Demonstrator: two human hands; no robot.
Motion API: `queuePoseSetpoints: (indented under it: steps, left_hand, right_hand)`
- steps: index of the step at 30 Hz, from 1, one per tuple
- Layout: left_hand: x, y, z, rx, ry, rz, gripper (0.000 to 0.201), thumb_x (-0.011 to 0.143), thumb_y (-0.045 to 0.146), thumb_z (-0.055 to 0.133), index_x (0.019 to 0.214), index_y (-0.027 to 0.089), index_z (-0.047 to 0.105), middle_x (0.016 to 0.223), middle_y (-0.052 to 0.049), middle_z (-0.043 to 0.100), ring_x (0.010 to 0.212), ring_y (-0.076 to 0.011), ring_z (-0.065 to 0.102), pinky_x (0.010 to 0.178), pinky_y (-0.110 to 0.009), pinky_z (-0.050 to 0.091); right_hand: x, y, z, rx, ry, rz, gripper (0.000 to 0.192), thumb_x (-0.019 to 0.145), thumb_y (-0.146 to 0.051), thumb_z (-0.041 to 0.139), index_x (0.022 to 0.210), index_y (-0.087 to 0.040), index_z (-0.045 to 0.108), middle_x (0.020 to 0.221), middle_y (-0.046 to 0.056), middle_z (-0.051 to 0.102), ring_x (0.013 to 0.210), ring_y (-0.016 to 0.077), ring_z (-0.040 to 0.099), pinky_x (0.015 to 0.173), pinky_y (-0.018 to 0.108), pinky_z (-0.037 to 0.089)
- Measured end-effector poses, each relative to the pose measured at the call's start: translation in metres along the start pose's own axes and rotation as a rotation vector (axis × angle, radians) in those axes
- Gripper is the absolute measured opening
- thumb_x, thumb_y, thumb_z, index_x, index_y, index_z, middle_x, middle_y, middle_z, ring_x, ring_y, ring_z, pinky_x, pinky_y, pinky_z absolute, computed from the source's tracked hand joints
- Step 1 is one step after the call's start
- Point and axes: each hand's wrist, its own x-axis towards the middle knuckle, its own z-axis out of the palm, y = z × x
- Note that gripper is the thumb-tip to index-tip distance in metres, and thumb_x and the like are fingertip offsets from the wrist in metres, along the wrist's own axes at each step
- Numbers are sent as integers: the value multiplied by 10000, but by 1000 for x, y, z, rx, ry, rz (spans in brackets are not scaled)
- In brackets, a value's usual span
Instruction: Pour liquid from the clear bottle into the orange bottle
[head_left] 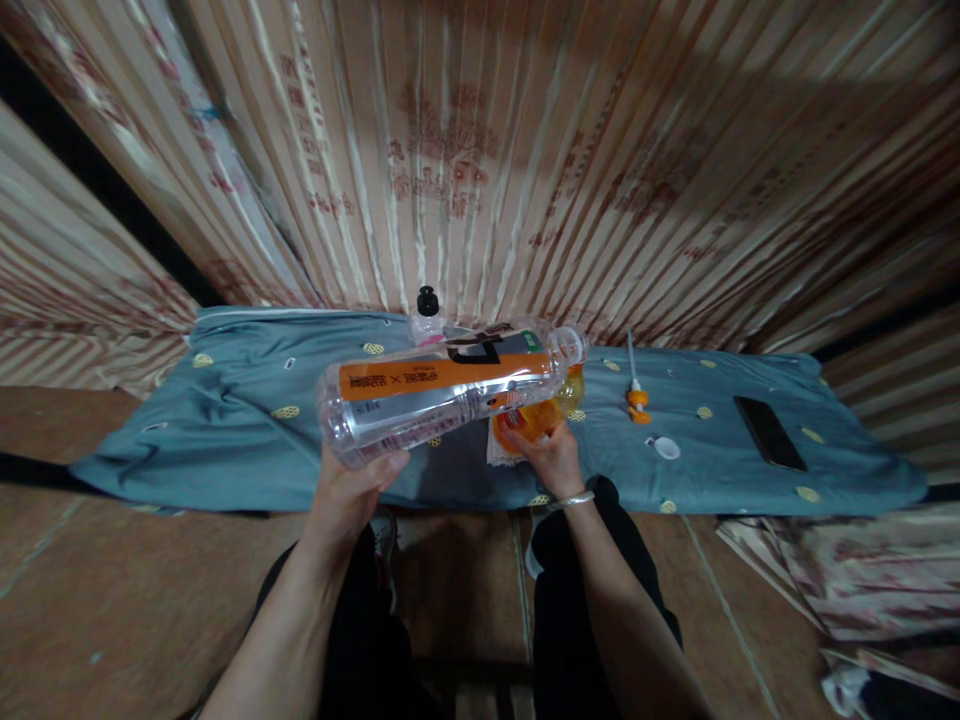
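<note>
A large clear bottle (pixel 450 390) is clamped near its base in the left hand (pixel 349 495) and tipped flat, neck toward a small orange bottle (pixel 536 418). That bottle is steadied upright on the blue cloth (pixel 240 420) by the closed right hand (pixel 553 458).

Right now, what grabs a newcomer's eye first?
The big clear bottle with an orange label, held sideways above the blue cloth by the left hand at its base, its mouth tipped toward the right. Just under that mouth, the right hand grips a small orange bottle. Further right on the cloth lie an orange pump and a dark phone.
</note>
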Motion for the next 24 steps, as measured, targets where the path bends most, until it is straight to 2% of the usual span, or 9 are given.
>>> queuePoseSetpoints:
  steps: [3, 7, 9, 12, 17, 20, 22, 24]
  left_hand:
    - [1, 0, 0, 6, -33, -19, 765, 528, 277, 984, 1256, 227, 755, 920, -71, 787, 875, -296, 760, 738, -386, 660]
    - [2, -1, 1, -3, -17, 21, 734, 541, 261, 982, 1241, 242, 761, 1054, -79, 806, 1085, -307, 754, 941, -400, 637]
    - [2, -1, 1, -8, -9, 23, 754, 535, 252, 982, 1255, 241, 757, 1119, -86, 807, 1124, -310, 746, 966, -392, 626]
    - [2, -2, 0, 3, -26, 7, 761, 533, 270, 984, 1260, 235, 762, 1119, -90, 807, 1034, -304, 761, 857, -372, 650]
    - [3, -2, -1, -5, -36, 36, 732, 531, 253, 980, 1233, 225, 774, 1053, -76, 804, 897, -241, 746, 680, -273, 613]
    - [4, -3, -2, -14, -60, 32, 743, 534, 253, 978, 1245, 219, 767, 936, -60, 787, 702, -193, 687, 558, -260, 560]
    - [5, -3, -2, -17, -82, 22, 749, 539, 265, 981, 1255, 216, 766, 875, -50, 774, 607, -165, 631, 510, -254, 526]
    - [5, -4, -3, -18, -80, 26, 767, 539, 272, 986, 1271, 218, 764, 915, -59, 783, 624, -164, 635, 517, -251, 524]
  right_hand:
    - [0, 1, 0, -3, -2, 1, 775, 565, -737, 881, 1084, -202, 668, 1040, 164, 842, 987, 367, 818, 832, 453, 661]
    - [0, -1, -1, -5, -21, 3, 756, 583, -730, 886, 1086, -205, 676, 1053, 163, 842, 995, 357, 815, 843, 445, 662]
    - [0, -1, -2, -15, -30, -1, 760, 598, -723, 883, 1105, -195, 680, 1060, 172, 839, 1003, 356, 813, 849, 447, 662]
    - [0, -2, -1, -33, -20, -1, 773, 600, -723, 878, 1115, -182, 678, 1058, 182, 833, 1013, 367, 810, 851, 453, 662]
    - [0, -1, 0, -7, -6, 7, 791, 560, -787, 852, 1058, -205, 654, 1029, 176, 830, 997, 381, 811, 835, 467, 663]
    - [0, -2, -1, 22, -18, 9, 831, 523, -829, 838, 1045, -212, 644, 1025, 183, 831, 983, 380, 814, 827, 469, 665]
    - [1, -2, -2, 27, -25, 6, 831, 527, -837, 828, 1048, -216, 644, 1039, 183, 833, 987, 374, 815, 834, 466, 665]
    - [1, -2, -2, 25, -25, 2, 813, 543, -829, 828, 1053, -222, 650, 1046, 177, 837, 989, 368, 816, 837, 463, 665]
